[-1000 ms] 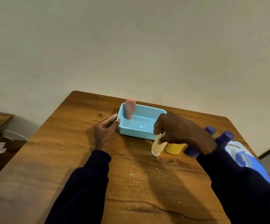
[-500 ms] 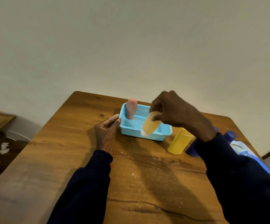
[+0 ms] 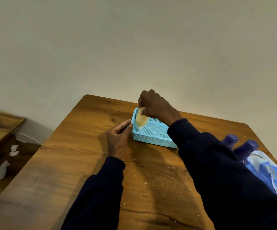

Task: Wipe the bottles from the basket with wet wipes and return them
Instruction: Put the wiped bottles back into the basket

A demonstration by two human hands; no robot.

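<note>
- Right hand (image 3: 157,107) fingers pinch pale bottle (image 3: 141,120) from above; I read its axis near-upright, inside basket (image 3: 152,138), left end.
- Left hand (image 3: 118,138) relaxed, thumb touching basket wall.

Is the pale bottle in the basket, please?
In: the pale bottle has its lower end inside the basket; right hand holds it.

text: none legible | blue pack (image 3: 270,173) print (too blurred to read)

Bottle (image 3: 141,120) seemingly stands in basket (image 3: 151,140), left end.
</note>
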